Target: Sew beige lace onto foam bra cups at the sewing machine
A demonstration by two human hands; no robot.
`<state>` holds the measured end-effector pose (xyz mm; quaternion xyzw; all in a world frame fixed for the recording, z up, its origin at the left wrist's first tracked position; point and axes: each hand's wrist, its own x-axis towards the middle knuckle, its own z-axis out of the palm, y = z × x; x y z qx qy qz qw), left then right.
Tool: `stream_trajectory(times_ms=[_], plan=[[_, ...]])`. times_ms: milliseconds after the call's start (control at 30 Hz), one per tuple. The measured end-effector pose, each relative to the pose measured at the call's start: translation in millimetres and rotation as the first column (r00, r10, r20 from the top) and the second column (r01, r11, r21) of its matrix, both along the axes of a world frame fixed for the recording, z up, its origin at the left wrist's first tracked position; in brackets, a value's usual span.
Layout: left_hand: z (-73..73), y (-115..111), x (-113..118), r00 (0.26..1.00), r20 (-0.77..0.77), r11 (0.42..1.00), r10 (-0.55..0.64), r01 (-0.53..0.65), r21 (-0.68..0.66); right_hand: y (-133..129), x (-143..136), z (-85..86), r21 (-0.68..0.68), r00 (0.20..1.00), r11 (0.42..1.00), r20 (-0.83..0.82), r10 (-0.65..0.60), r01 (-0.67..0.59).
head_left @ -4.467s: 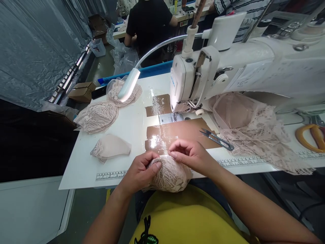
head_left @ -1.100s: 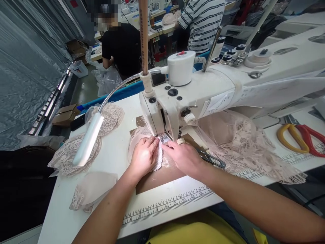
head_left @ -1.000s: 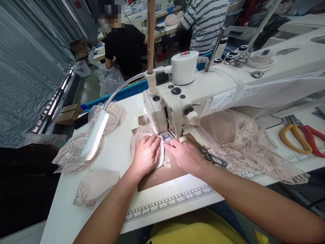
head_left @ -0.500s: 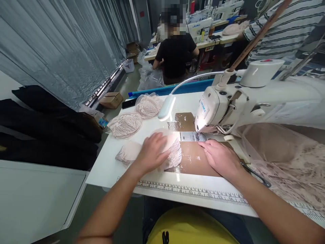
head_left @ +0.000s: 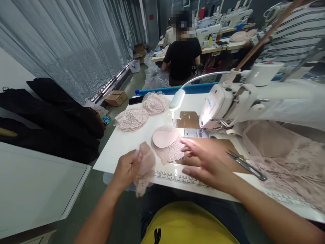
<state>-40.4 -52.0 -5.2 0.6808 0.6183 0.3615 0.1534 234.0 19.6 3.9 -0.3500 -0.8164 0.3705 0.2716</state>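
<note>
My left hand point(head_left: 127, 168) is closed on a pale pink lace cup piece point(head_left: 145, 166), lifted at the table's front edge with its lower end hanging down. A second lace piece point(head_left: 175, 150) lies flat on the table, a smooth pink pad point(head_left: 165, 138) on top of it. Close to its right side, my right hand point(head_left: 203, 159) is spread with fingers apart, holding nothing. Behind that hand stands the sewing machine point(head_left: 215, 105), its needle area lit. Thread snips point(head_left: 247, 165) rest on the brown plate point(head_left: 223, 149) to the right of my hand.
Two lace cup stacks point(head_left: 132, 119) point(head_left: 155, 102) sit at the table's back left beside a black phone point(head_left: 136, 100). A lamp point(head_left: 177, 99) hangs over the table. Sheer lace fabric point(head_left: 284, 152) is heaped at right. A person in black point(head_left: 184, 57) sits beyond.
My left hand has drawn back toward the front edge with a lace piece. My right hand has left the needle area, moving left and nearer. The snips are now uncovered.
</note>
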Motion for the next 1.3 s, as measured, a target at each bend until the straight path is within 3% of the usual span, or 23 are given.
stream_trajectory(times_ms=[100, 233, 300, 467, 567, 633, 733, 833, 933, 1033, 1100, 1200, 1300], plan=[[6.0, 6.1, 45.3, 0.981, -0.173, 0.975, -0.085, 0.117, 0.187, -17.4, -28.1, -0.1, -0.023, 0.991, 0.999, -0.128, 0.042, -0.045], [4.2, 11.4, 84.7, 0.954, -0.183, 0.922, -0.237, 0.280, 0.267, -12.1, -37.7, -12.6, -0.125, 0.966, 0.984, -0.207, -0.152, 0.128], [2.7, 14.3, 93.6, 0.956, -0.106, 0.928, -0.272, 0.290, 0.234, -7.6, -31.4, -19.7, -0.210, 0.936, 0.960, -0.259, -0.238, 0.186], [2.6, 26.0, 102.8, 0.933, 0.197, 0.951, -0.302, 0.310, -0.007, -8.0, -8.8, -32.3, -0.385, 0.831, 0.893, -0.399, -0.387, 0.231], [3.9, 30.1, 107.1, 0.941, 0.146, 0.952, -0.306, 0.304, 0.032, -8.5, 7.0, -29.4, -0.450, 0.802, 0.866, -0.424, -0.420, 0.216], [4.3, 29.9, 110.1, 0.956, 0.000, 0.946, -0.294, 0.291, 0.142, -9.9, 17.2, -21.4, -0.387, 0.816, 0.893, -0.423, -0.393, 0.230], [4.9, 27.1, 116.3, 0.936, -0.228, 0.892, -0.270, 0.332, 0.307, -15.5, 23.8, -7.0, -0.156, 0.898, 0.961, -0.348, -0.268, 0.226], [6.9, 23.4, 123.6, 0.889, -0.344, 0.837, -0.302, 0.420, 0.350, -17.8, 18.2, -4.3, 0.019, 0.951, 0.970, -0.203, -0.235, 0.243], [10.3, 20.8, 126.3, 0.877, -0.294, 0.840, -0.379, 0.460, 0.287, -12.3, 12.2, -16.0, 0.009, 0.927, 0.938, -0.154, -0.341, 0.347], [12.6, 21.4, 122.6, 0.897, -0.081, 0.888, -0.435, 0.442, 0.130, -8.2, 12.3, -28.5, -0.063, 0.891, 0.919, -0.225, -0.394, 0.390], [12.5, 25.0, 119.1, 0.902, 0.073, 0.905, -0.426, 0.425, 0.029, -9.8, 12.6, -32.3, -0.162, 0.861, 0.924, -0.337, -0.382, 0.346], [9.3, 37.0, 115.3, 0.890, 0.194, 0.902, -0.413, 0.430, -0.051, -16.2, 9.4, -31.6, -0.390, 0.822, 0.910, -0.465, -0.329, 0.143], [2.3, 55.0, 110.9, 0.910, 0.085, 0.911, -0.406, 0.410, -0.048, -23.7, 12.2, -26.7, -0.587, 0.791, 0.806, -0.527, -0.310, -0.074]])
